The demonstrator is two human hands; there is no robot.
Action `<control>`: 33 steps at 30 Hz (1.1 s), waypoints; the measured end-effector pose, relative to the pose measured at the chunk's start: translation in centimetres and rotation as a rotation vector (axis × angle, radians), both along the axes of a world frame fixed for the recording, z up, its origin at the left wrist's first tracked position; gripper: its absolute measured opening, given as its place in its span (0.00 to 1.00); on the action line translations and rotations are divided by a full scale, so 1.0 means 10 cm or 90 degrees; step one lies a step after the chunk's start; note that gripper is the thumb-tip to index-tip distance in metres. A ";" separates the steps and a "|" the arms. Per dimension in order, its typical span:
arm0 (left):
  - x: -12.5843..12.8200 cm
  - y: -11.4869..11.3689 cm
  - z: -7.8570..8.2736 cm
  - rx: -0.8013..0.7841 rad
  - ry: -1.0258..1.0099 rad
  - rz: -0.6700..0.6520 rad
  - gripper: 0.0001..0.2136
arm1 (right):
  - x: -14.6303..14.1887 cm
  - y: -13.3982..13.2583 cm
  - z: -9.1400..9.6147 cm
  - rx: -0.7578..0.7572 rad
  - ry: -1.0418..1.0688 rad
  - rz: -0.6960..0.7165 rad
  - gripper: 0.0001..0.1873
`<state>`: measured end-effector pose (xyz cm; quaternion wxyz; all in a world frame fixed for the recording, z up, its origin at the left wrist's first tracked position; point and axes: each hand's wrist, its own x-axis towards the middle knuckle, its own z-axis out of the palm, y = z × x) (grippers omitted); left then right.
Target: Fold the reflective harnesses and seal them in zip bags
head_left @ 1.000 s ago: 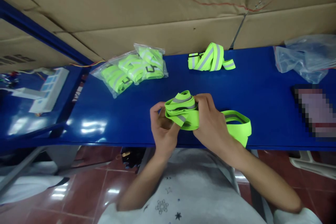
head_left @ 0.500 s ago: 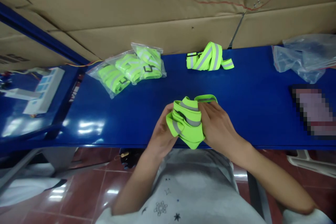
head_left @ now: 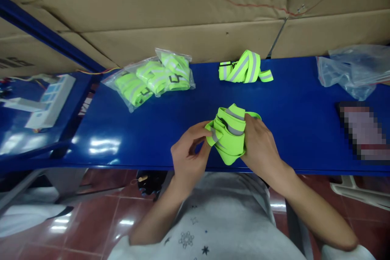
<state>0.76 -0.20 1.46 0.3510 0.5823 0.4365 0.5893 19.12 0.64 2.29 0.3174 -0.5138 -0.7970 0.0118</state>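
A neon yellow-green reflective strap [head_left: 230, 142] with grey stripes is bundled up over the front of the blue table. My right hand [head_left: 262, 142] is closed on the bundle's right side, its fingertips partly hidden, and a loop of strap shows behind it. Thumb and index finger of my left hand [head_left: 191, 154] pinch a short fold of the strap on the left. Beyond my hands lies another rolled reflective strap [head_left: 243, 67] with a black buckle and a loose tail. To its left are several similar straps in clear plastic bags [head_left: 152, 77].
The blue table [head_left: 146, 134] runs up to a cardboard-covered wall [head_left: 183, 40]. Empty clear plastic bags [head_left: 347, 69] lie at the back right, above a blurred-out flat dark-edged item [head_left: 364, 130]. On the far left is a white power strip [head_left: 50, 101].
The strap bundle and my right hand have shifted slightly right and away from me. My left hand has moved off the bundle's side and now pinches the fold at its left.
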 end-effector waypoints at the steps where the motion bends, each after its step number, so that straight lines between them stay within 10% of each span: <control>1: -0.01 -0.01 0.01 0.020 0.050 0.005 0.07 | 0.00 0.00 -0.01 -0.005 0.004 -0.008 0.23; 11: -0.05 -0.07 0.21 0.128 0.320 -0.098 0.35 | -0.06 -0.02 0.03 0.038 0.010 -0.135 0.17; 17: 0.08 -0.04 -0.04 -0.082 0.105 -0.117 0.56 | -0.26 -0.02 0.09 0.113 -0.104 -0.149 0.17; 28: 0.10 -0.03 -0.20 -0.140 -0.136 -0.021 0.22 | -0.03 0.12 0.19 0.094 -0.111 0.025 0.20; 33: 0.09 -0.06 -0.25 -0.255 -0.232 -0.026 0.23 | 0.07 0.17 0.30 0.112 -0.208 0.027 0.13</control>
